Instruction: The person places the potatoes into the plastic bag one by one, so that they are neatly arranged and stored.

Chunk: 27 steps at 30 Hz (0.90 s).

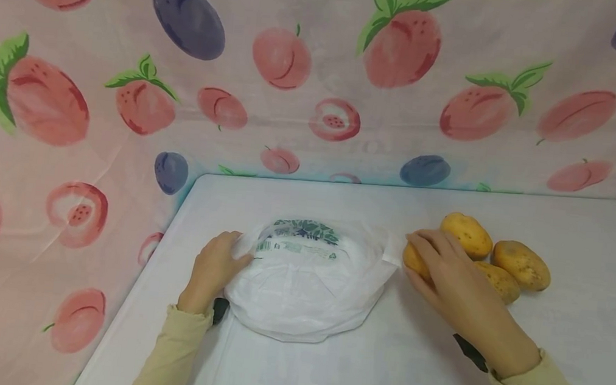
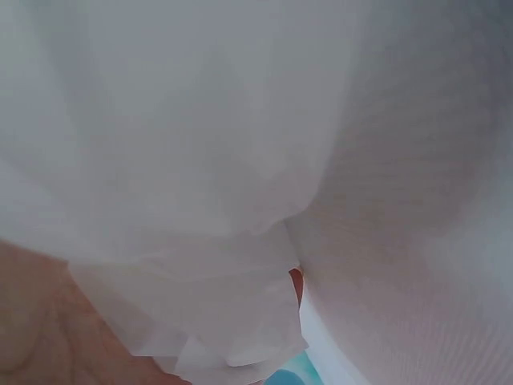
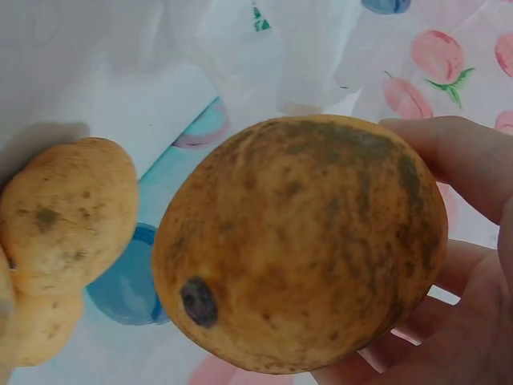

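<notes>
A white plastic bag [image 1: 304, 296] with green print lies on the table. At its left side my left hand [image 1: 214, 270] holds the bag's edge between thumb and fingers; thin plastic covers part of that hand in the left wrist view. My right hand [image 1: 451, 281] grips a potato [image 3: 300, 249], yellow-brown with a dark spot, just off the bag's right edge. Three more potatoes lie together by the right hand: one at the back [image 1: 468, 236], one to the right [image 1: 521, 265] and one partly behind the hand [image 1: 500, 283].
The white table [image 1: 296, 197] meets a pink fruit-print cloth [image 1: 313, 9] at the back and on the left. A dark strap piece [image 1: 471, 352] shows under the right wrist, and another [image 1: 220, 311] by the left wrist.
</notes>
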Available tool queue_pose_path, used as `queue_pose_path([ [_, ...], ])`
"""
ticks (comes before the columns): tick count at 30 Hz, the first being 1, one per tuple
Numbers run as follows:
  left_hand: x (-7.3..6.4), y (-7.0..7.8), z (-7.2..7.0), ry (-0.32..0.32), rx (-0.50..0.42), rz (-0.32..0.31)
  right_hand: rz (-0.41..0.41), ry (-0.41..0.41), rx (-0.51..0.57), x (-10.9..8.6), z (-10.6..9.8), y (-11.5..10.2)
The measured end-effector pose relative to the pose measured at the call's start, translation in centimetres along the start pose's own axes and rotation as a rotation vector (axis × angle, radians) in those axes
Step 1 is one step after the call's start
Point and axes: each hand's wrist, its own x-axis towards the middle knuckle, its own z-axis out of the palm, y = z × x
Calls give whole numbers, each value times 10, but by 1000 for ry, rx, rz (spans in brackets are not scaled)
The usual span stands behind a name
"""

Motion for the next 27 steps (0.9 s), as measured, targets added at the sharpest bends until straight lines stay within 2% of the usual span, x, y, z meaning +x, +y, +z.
queue_pose_path([
  [5,0,1,0,-3,-3,4,-16,11,10,8,-4,-5],
  [12,0,2,-1,-2,0,5,6,-29,5,18,-8,-13],
  [27,0,-1,1,-7,-10,9,-16,-57,19,37,-1,-29],
])
